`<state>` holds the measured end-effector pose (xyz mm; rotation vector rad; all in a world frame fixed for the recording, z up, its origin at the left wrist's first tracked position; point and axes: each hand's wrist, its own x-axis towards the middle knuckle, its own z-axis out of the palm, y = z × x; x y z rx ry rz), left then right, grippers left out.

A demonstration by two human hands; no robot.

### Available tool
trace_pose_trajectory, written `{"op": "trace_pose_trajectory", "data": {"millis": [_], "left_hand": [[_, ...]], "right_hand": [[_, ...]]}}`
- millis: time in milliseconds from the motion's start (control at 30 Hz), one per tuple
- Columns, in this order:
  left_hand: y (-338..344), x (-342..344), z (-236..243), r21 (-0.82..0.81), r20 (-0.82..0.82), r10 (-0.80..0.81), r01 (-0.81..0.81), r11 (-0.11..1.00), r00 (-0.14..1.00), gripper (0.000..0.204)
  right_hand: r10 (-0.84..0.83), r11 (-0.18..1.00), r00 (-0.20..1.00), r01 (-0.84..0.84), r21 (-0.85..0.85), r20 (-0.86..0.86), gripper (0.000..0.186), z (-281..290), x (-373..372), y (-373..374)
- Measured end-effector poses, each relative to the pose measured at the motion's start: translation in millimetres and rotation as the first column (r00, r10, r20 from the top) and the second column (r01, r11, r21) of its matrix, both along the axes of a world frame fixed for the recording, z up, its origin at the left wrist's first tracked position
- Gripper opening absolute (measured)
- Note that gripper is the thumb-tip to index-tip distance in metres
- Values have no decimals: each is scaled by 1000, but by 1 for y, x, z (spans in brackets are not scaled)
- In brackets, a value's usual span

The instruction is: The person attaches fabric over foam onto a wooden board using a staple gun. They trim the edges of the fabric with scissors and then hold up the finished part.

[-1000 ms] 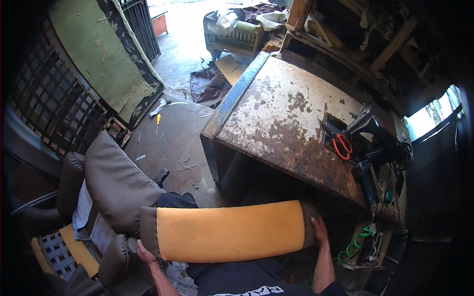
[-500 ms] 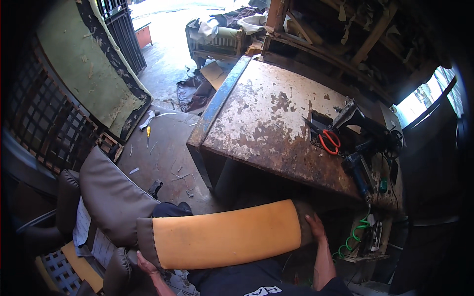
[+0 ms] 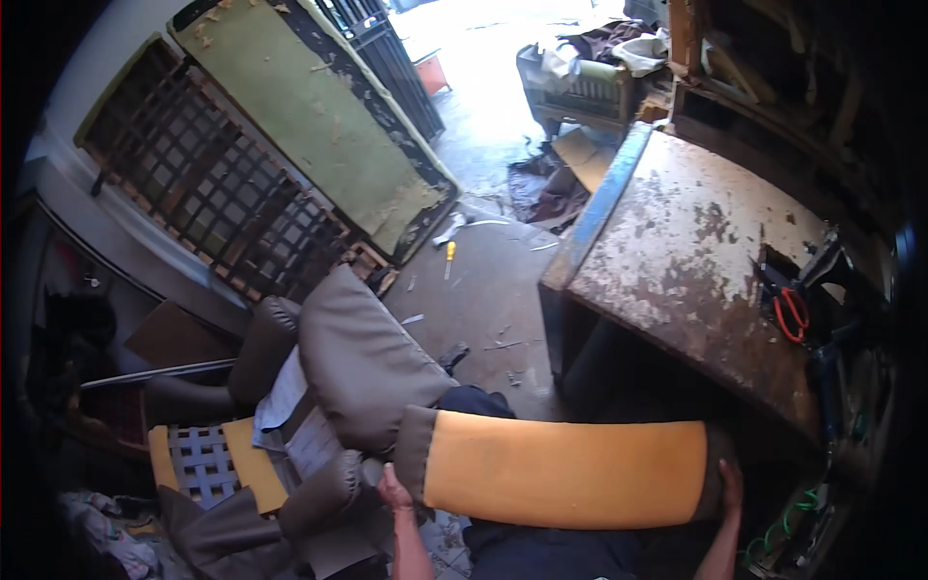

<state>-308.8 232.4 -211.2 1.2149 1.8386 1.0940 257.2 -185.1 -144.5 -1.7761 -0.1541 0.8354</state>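
Observation:
Across my lap lies a long foam-padded cushion [image 3: 565,471], its orange foam bare in the middle and brown leatherette covering both ends. My left hand [image 3: 394,491] grips the left end, and my right hand [image 3: 732,485] holds the right end, its fingers partly hidden at the dark edge. Just beyond the left end, a brown padded seat cushion [image 3: 362,358] leans at a slant. Next to my left wrist is a brown padded armrest [image 3: 324,493].
On the right stands a worn workbench [image 3: 667,242] bearing red-handled scissors [image 3: 793,314] and a sewing machine [image 3: 831,266]. A yellow-handled screwdriver [image 3: 449,256] lies on the floor among scraps. A webbed frame [image 3: 213,174] and a green panel [image 3: 319,126] lean at the left wall; woven webbing [image 3: 203,459] shows below.
The view has swung left, so the bench and floor sit farther right and more of the left side shows. Both hands keep hold of the cushion, which now appears more level.

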Motion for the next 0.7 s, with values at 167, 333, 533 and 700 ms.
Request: {"op": "trace_pose_trajectory", "data": {"millis": [167, 333, 533, 700], "left_hand": [[-23, -12, 15, -5, 144, 35, -34, 999, 989, 53], [-17, 13, 24, 45, 23, -25, 24, 999, 999, 53], [-21, -9, 15, 40, -1, 39, -38, 998, 999, 51], [-13, 13, 15, 122, 68, 55, -63, 991, 996, 44]], "right_hand": [[49, 998, 999, -48, -28, 16, 72, -6, 1, 21], [14, 997, 998, -9, 80, -59, 70, 14, 2, 19], [80, 996, 995, -77, 52, -54, 58, 9, -3, 32], [184, 975, 945, -140, 172, -271, 66, 5, 1, 35]]}}
